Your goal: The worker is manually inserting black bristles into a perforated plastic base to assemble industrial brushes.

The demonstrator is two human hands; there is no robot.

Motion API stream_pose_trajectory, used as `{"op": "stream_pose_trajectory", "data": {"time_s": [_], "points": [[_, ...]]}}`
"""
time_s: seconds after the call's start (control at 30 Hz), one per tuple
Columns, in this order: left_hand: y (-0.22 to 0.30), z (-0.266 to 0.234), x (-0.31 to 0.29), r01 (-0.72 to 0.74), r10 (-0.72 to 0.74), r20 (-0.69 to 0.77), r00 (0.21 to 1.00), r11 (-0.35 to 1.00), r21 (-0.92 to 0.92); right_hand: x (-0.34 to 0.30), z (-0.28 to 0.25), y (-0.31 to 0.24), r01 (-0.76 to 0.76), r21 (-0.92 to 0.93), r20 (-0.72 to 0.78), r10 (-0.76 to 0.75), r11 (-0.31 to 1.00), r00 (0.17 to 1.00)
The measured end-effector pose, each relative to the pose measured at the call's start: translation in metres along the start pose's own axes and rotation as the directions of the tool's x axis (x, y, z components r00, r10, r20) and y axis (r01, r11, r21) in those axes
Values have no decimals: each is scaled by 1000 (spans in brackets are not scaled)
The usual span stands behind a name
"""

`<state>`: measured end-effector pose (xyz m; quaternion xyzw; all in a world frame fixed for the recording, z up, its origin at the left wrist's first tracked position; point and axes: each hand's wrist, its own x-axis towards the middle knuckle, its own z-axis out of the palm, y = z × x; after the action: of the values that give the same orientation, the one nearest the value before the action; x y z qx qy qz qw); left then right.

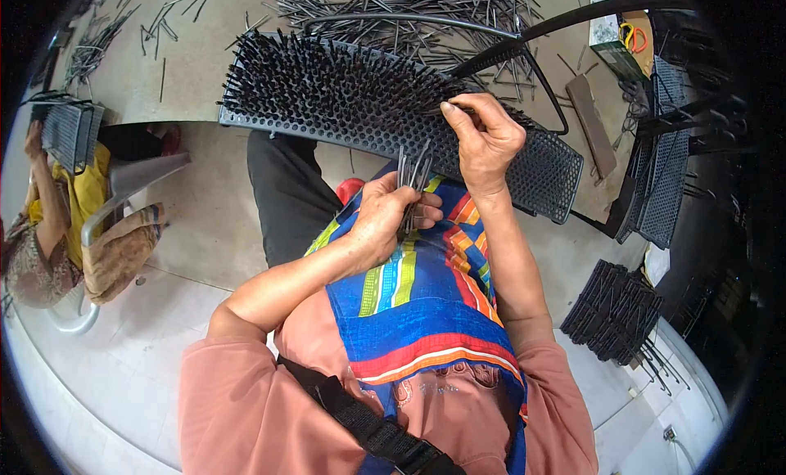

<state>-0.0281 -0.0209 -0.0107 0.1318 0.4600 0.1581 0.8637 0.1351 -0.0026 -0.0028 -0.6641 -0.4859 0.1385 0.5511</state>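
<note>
Across my lap lies a long grey perforated rack (544, 174). Thin black rods (327, 86) stand upright in its holes from the left end to past the middle; the right end shows bare holes. My left hand (391, 211) is closed around a bundle of thin dark rods (415, 166), held just in front of the rack's near edge with the tips pointing up. Over the edge of the filled part, my right hand (489, 141) is pinched, thumb against forefinger. Whatever sits between those fingertips is too small to make out.
Many loose dark rods (393, 4) lie heaped on the table (196, 74) beyond the rack. An open box (618, 37) with scissors (632, 38) is at far right, above a brown bar (591, 127). Stacked black racks (614, 311) stand lower right. Another person (49, 221) works at left.
</note>
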Motion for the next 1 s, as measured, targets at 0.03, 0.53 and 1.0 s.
{"op": "stream_pose_trajectory", "data": {"time_s": [0.03,0.53,1.0], "points": [[1,1,0,6,-7,-18,1000,1000,-21,0,1,2,-10,-19,16,11,1000,1000],[-3,-6,5,-18,18,-20,1000,1000,-15,1,10,-4,197,-199,98,-181,960,979],[-4,-6,7,-8,7,-2,1000,995,-95,13,8,-10,262,-266,283,-185,928,941]]}}
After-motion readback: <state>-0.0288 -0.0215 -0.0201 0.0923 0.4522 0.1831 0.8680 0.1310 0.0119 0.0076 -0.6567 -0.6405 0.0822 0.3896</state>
